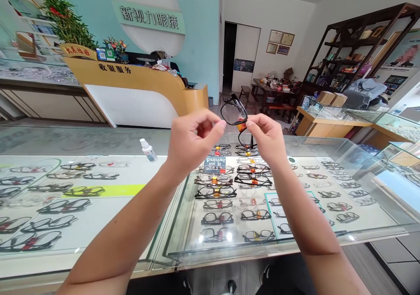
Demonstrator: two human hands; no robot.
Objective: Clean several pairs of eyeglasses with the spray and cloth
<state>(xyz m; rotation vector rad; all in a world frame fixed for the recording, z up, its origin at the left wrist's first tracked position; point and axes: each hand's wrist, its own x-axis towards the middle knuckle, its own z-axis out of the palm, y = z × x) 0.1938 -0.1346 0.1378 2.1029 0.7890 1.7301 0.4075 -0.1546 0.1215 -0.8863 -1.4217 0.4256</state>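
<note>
I hold a pair of black-framed glasses (233,110) up above the glass display counter (131,142). My right hand (266,138) pinches the frame near its bridge, where an orange tag hangs. My left hand (191,141) is raised just left of the glasses, thumb and fingers pinched together at the frame's left edge; whether it grips the frame or a temple is hard to make out. Under the counter glass lie several rows of eyeglass frames (216,193).
A small white spray bottle (148,150) stands on the counter top to the left of my hands. A curved yellow reception desk (138,79) is behind the counter. More glass cases (348,116) and a dark wooden shelf (357,45) stand at right.
</note>
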